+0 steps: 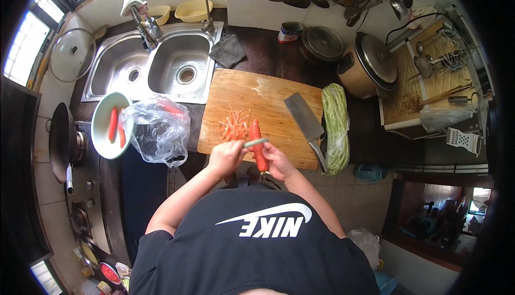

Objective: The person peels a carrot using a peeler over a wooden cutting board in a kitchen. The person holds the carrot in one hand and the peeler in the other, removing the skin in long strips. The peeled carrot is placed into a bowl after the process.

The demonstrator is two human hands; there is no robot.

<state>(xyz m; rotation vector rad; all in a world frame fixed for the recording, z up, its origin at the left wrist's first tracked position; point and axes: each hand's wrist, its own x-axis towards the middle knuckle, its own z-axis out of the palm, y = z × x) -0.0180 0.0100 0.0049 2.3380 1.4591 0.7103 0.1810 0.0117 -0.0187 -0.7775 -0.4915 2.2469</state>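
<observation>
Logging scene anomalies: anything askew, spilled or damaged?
One thing: the cleaver lies slantwise, its handle crossing the right edge of the cutting board, where it might get bumped. No spill or damage visible.

Carrot (256,129) over near edge of cutting board (260,93) — shavings (233,129) left, cleaver (303,117) right, beans (336,128) farther right, sink (173,47) behind-left

I count my two hands (225,158), one peeler (256,142), three carrots (260,156) in plain view — what's red inside one plastic bag (161,136) I can't number — one bowl (98,140), one cleaver (304,118), one cutting board (263,91), two sink basins (170,48), two yellow tubs (193,11), one grey cloth (228,51).
</observation>
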